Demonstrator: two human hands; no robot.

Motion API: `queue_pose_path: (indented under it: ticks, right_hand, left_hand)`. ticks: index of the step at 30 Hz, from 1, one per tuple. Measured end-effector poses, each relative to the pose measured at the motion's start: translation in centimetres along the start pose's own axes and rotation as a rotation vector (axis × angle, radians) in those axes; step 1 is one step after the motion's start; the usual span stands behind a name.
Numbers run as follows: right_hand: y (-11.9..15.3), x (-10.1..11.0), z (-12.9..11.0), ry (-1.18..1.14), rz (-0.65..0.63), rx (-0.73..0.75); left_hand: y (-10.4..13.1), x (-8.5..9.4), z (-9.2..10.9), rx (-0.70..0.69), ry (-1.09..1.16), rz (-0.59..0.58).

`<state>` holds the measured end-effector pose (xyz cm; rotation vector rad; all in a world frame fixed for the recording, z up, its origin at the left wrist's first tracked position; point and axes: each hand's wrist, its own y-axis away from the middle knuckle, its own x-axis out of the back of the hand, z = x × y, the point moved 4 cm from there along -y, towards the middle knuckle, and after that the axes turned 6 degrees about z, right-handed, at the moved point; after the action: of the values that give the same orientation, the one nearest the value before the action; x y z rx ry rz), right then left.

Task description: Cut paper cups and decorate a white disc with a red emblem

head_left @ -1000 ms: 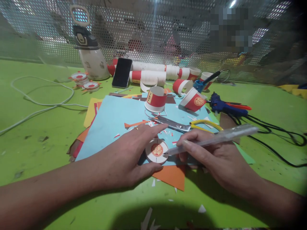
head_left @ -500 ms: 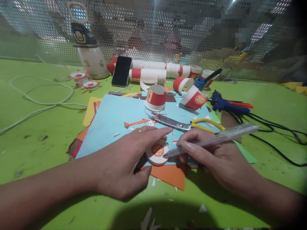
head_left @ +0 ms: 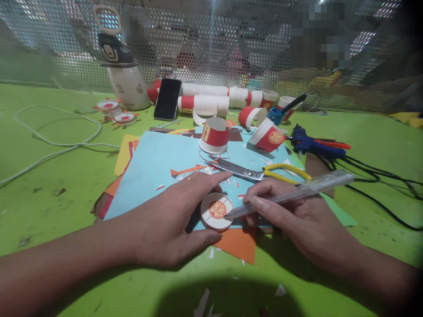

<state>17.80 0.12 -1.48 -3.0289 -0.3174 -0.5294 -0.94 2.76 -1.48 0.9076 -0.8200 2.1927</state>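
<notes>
A round white disc (head_left: 216,211) with a red and gold emblem and dark line marks lies on the light blue paper (head_left: 142,176). My left hand (head_left: 172,215) curves around its left side, thumb and fingers apart, the thumb near its lower edge. In my right hand (head_left: 280,207) is a clear pen (head_left: 307,188), its tip at the right part of the disc. Yellow-handled scissors (head_left: 244,169) lie just beyond both hands. Behind them stands a red and white paper cup piece (head_left: 214,135).
Stacked paper cups (head_left: 205,105), a phone (head_left: 168,99) and a bottle (head_left: 127,83) are at the back. To the right lies a blue glue gun (head_left: 313,143) with black cables. Small decorated discs (head_left: 124,118) and a white cable (head_left: 69,144) are on the left. Paper scraps are scattered about.
My left fingers and thumb have spread further apart, and more of the disc shows between them. The disc looks slightly turned. My right hand has hardly moved with the pen.
</notes>
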Motion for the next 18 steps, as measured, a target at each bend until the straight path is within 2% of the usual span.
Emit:
queue_pose_path:
  ticks: [6,18]
  right_hand:
    - [0.05,-0.07,-0.05,-0.028,-0.002,-0.014]
    - [-0.15,-0.22,-0.05,0.003,0.0,-0.011]
  left_hand:
    - [0.19,-0.1,-0.21,0.017,0.033,0.033]
    - [0.03,-0.2,-0.41,0.044,0.04,0.004]
